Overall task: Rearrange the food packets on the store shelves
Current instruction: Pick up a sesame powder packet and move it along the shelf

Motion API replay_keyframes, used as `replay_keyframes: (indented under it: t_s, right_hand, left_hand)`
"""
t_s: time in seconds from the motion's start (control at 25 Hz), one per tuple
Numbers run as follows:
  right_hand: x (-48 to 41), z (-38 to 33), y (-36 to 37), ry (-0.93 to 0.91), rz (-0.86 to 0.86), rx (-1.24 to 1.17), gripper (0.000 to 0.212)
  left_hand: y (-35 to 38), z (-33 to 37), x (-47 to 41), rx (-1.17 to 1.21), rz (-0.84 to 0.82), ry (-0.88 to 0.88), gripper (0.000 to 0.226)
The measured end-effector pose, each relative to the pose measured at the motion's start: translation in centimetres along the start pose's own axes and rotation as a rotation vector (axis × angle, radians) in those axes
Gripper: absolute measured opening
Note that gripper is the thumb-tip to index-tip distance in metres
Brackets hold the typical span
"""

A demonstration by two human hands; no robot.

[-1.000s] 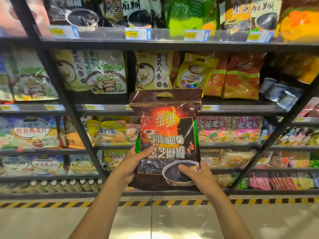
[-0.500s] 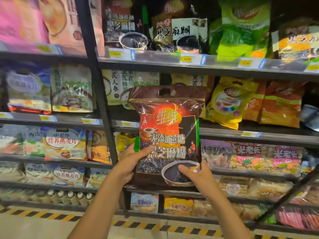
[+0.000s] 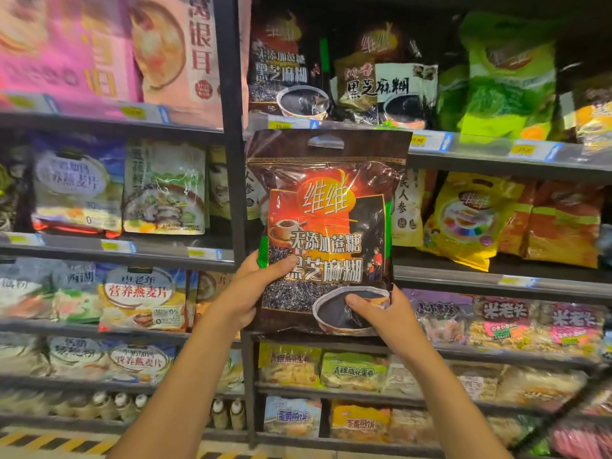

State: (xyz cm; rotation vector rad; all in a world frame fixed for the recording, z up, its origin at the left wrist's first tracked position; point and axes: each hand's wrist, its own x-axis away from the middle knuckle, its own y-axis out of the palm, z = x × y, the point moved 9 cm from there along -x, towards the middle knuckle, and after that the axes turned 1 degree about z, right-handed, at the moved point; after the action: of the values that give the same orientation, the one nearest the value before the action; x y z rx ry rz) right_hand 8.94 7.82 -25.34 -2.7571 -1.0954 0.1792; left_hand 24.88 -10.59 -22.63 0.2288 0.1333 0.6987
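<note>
While the left hand [image 3: 246,293] and right hand [image 3: 385,321] each clasp a lower corner, the packet [image 3: 326,226] stands upright before the shelves [image 3: 496,157].

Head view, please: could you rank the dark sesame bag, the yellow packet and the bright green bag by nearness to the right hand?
1. Dark sesame bag, gripped by the right hand.
2. Yellow packet, up-right, one shelf higher.
3. Bright green bag, top shelf, right.
</note>
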Motion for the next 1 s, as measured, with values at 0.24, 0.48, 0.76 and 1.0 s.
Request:
replay_keyframes:
  t_s: [0.24, 0.48, 0.76, 1.0]
  right_hand:
    - [-2.6, -3.9, 0.8, -0.068, 0.017, 0.001, 0.028]
    - [-6.1, -8.4, 1.3, -0.167, 0.047, 0.03, 0.024]
    - [-11.2, -16.1, 0.9, -0.303, 0.024, 0.085, 0.036]
    - [-15.5, -23.1, -0.7, -0.381, 0.021, 0.174, 0.079]
  left_hand:
    - [-0.7, 4.6, -2.3, -0.018, -0.038, 0.071, 0.041]
    - [-1.0, 9.1, -5.9, -0.082, -0.059, 0.131, 0.039]
    - [-0.6, 15.3, -11.0, -0.093, -0.059, 0.152, 0.073]
    - [0.3, 20.1, -14.9, -0.086, -0.031, 0.084, 0.086]
